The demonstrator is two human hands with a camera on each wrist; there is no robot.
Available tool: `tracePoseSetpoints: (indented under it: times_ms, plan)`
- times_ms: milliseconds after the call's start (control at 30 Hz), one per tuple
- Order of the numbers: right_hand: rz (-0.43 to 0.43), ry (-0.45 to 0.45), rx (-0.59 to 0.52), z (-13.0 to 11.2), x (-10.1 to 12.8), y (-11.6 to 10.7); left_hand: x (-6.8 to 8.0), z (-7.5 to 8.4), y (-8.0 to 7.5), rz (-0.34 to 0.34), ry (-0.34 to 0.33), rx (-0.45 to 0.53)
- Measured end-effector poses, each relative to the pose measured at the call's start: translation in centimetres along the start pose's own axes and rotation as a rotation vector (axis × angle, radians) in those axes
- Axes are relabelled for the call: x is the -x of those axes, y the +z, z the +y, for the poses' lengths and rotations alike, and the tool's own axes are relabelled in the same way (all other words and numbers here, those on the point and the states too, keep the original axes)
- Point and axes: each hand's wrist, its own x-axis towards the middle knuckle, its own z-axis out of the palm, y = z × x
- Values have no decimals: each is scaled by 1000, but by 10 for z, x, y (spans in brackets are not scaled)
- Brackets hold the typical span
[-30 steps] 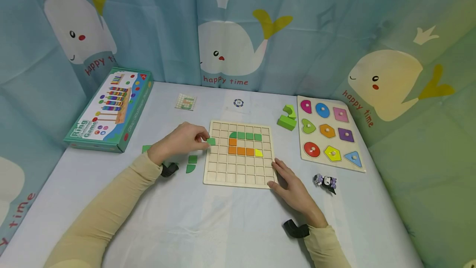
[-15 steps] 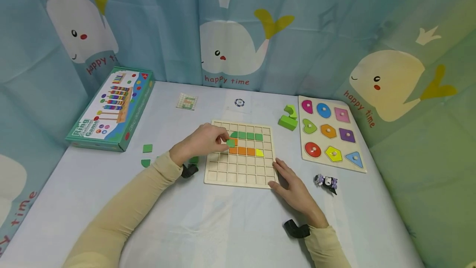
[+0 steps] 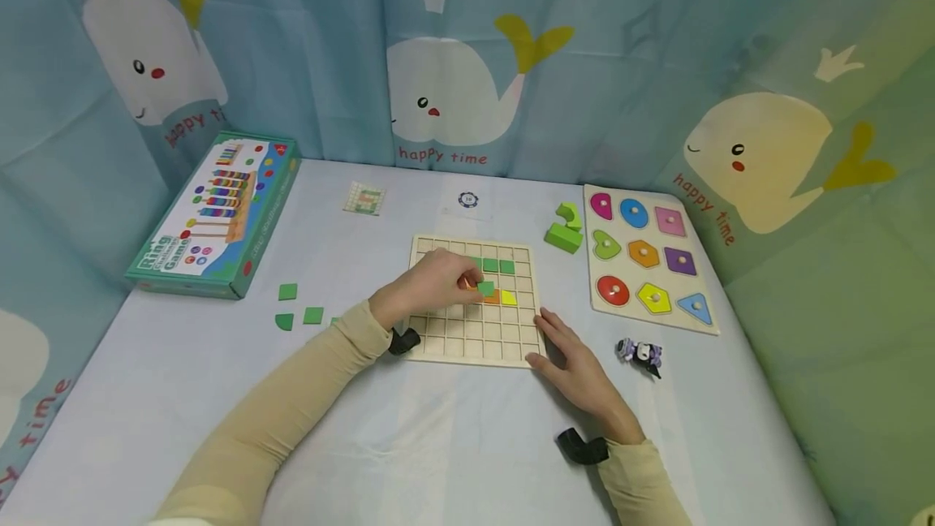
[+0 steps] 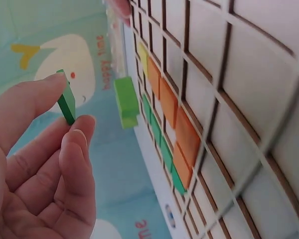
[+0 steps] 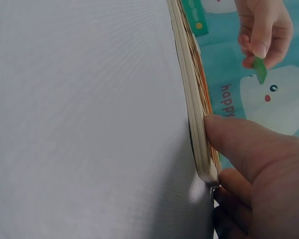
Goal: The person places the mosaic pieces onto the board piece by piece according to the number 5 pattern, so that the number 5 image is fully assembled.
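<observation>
Between thumb and fingertips my left hand (image 3: 437,282) pinches a green square tile (image 4: 66,102), held over the wooden grid board (image 3: 475,350). On the board a row of green tiles (image 3: 506,266) shows behind the hand. Nearer lie orange tiles (image 4: 171,103) and a yellow tile (image 3: 508,298) at the row's right end. The left hand covers part of this pattern in the head view. My right hand (image 3: 577,372) rests at the board's right side near its front corner. Its thumb (image 5: 234,132) touches the board's edge, with the other fingers extended along the side.
Loose green tiles (image 3: 288,291) lie left of the board. Behind it are a pattern card (image 3: 364,199) and a round token (image 3: 468,200). Green blocks (image 3: 564,238), a shape puzzle (image 3: 650,323) and a small figurine (image 3: 639,354) stand right. A game box (image 3: 212,209) sits back left.
The left hand has carried the green tile rightward from the board's left edge to over its middle. The right hand has stayed at the board's edge.
</observation>
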Motion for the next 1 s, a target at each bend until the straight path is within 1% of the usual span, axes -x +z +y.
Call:
tracePoseSetpoints:
  times_ms: [67, 200, 367, 500, 633, 800, 1000]
  plan:
    - [2, -8, 5, -1, 0, 0, -3, 3, 4, -11, 3, -11]
    - [3, -14, 6, -1, -1, 0, -11, 11, 14, -54, 8, -33]
    - [-2, -9, 0, 0, -1, -1, -25, 20, 27, -92, 33, -101]
    - [-7, -5, -3, 0, -1, -1, -32, 25, 35, -107, 15, -161]
    - [-8, -1, -5, 1, -1, -1, -34, 27, 39, -119, -8, -212]
    - [-4, -6, -3, 0, -1, -1, -35, 28, 43, -116, -6, -294]
    - [-9, -3, -3, 0, -1, -2, -36, 30, 47, -122, -11, -360]
